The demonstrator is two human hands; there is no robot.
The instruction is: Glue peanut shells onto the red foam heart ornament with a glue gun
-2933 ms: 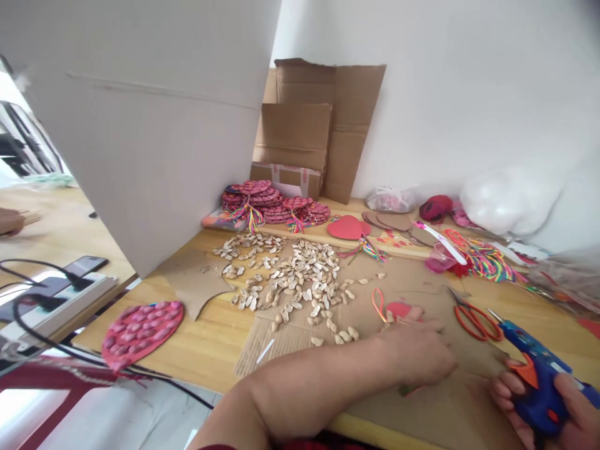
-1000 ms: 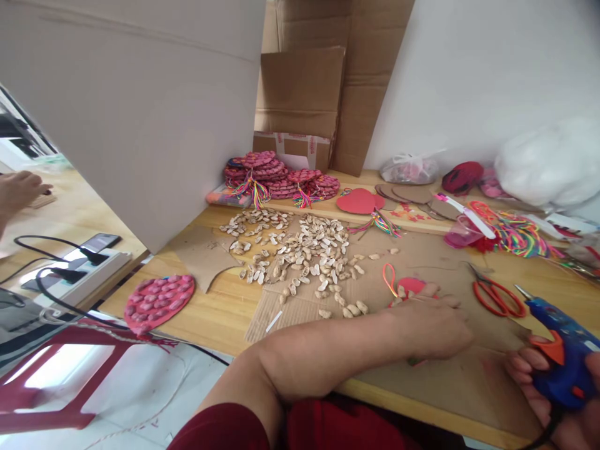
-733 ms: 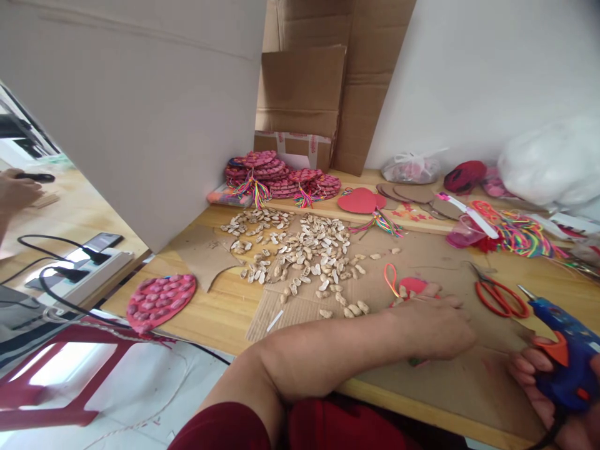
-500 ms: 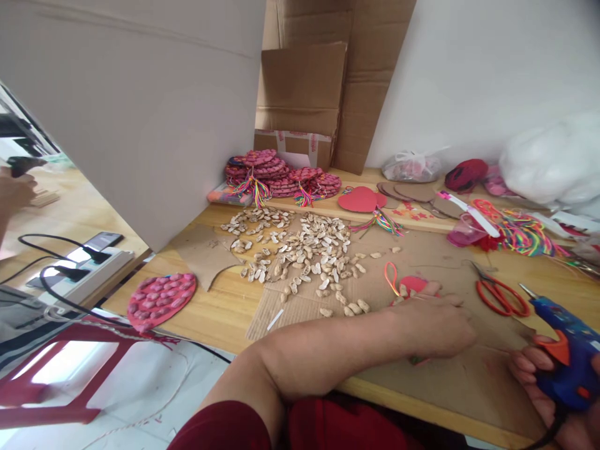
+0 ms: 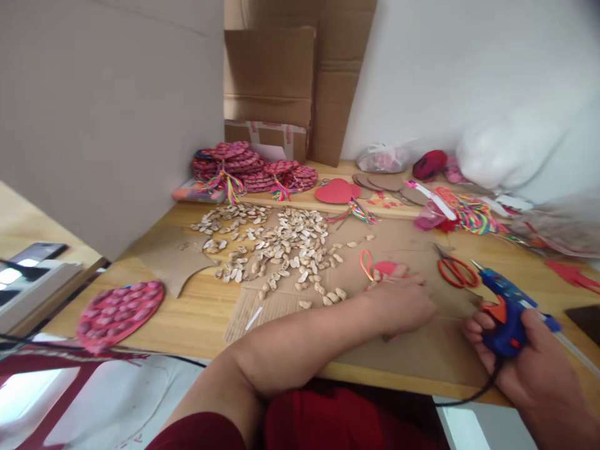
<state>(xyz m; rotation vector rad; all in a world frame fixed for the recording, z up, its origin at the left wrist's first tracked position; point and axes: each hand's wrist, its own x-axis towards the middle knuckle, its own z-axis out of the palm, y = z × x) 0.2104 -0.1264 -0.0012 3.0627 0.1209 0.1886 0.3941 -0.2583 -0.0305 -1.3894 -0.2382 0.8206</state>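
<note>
My right hand (image 5: 539, 365) is wrapped round the grip of a blue glue gun (image 5: 510, 312) with an orange trigger, its nozzle pointing up and left. My left hand (image 5: 405, 303) bends over a red piece (image 5: 384, 268) with an orange cord loop (image 5: 366, 265), on the cardboard sheet. Its fingers look curled down; their tips, and whatever they may hold, are hidden behind the hand. Left of that hand lie several whole peanuts (image 5: 334, 296) and a spread of peanut shells (image 5: 300, 234). Orange-handled scissors (image 5: 457, 272) rest between the two hands, farther back.
A heart covered with pink-painted shells (image 5: 120, 312) sits at the table's left edge. Along the back are stacked pink hearts (image 5: 234, 165), a plain red heart (image 5: 335, 191), cardboard ovals (image 5: 384, 182) and coloured threads (image 5: 478, 215). The gun's black cable (image 5: 473, 400) hangs over the front edge.
The view has turned right, so everything appears farther left. The glue gun and my right hand show more fully. My left hand stays over the red piece.
</note>
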